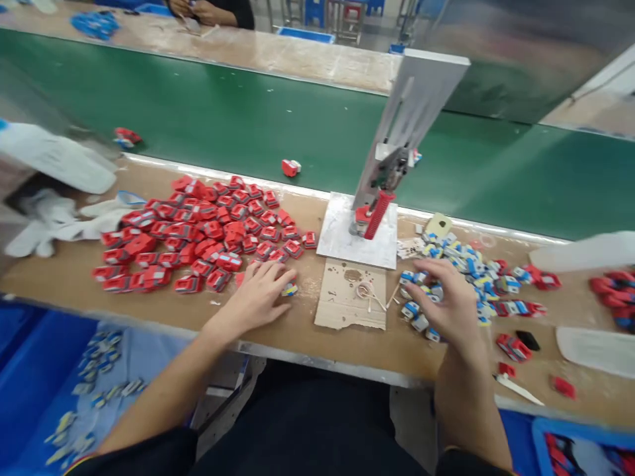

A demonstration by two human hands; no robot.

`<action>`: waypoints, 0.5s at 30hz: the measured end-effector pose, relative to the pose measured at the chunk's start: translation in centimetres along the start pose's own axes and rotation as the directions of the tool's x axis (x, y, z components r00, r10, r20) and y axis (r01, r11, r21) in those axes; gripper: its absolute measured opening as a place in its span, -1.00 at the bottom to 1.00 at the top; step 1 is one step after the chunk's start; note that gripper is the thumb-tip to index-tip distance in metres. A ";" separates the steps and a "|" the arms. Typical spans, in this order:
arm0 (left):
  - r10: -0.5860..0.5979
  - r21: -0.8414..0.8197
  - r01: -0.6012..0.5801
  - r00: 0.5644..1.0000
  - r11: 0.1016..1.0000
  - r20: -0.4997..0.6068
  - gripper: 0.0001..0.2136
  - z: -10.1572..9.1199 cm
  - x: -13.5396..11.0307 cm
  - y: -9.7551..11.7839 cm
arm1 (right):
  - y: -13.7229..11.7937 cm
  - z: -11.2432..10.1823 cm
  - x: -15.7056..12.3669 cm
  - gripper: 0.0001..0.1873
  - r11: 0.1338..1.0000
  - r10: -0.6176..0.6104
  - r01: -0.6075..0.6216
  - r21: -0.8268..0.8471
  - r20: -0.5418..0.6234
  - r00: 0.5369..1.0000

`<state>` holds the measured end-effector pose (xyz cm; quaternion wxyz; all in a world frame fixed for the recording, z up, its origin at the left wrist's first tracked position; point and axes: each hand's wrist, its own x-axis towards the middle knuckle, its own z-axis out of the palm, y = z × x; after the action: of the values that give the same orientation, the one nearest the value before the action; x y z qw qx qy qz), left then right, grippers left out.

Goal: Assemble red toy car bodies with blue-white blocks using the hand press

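My left hand (260, 294) lies on the brown workbench (307, 330) with fingers stretched out, its tips touching a small blue and yellow part (290, 289) just below a large heap of red parts (198, 235). My right hand (446, 304) reaches into a pile of small white, blue and yellow parts (469, 271); its fingers curl over them and I cannot make out whether it grips one. Between my hands a piece of cardboard (352, 294) lies flat. Behind it stands a small hand press with a red handle (380, 211) on a metal base plate (357, 235).
A green conveyor belt (248, 125) runs behind the bench, carrying a red part (290, 167) and another (126, 137). White gloves or cloths (54, 221) lie far left. Blue bins (44, 370) sit below the bench. Another person's hands (198, 12) show beyond the belt.
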<state>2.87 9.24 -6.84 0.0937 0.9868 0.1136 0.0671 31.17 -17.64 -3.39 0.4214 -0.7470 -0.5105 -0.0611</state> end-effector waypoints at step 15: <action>0.275 0.033 -0.277 0.960 0.960 0.057 -0.86 1.3 6.6 5.7 | 9.0 7.0 18.5 -0.06 0.982 0.010 -0.027 0.185 0.095 0.995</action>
<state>10.66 5.15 -6.18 0.0664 0.9961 -0.0263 0.0515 44.85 -0.80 -3.34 0.4656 -0.7112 -0.5261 0.0258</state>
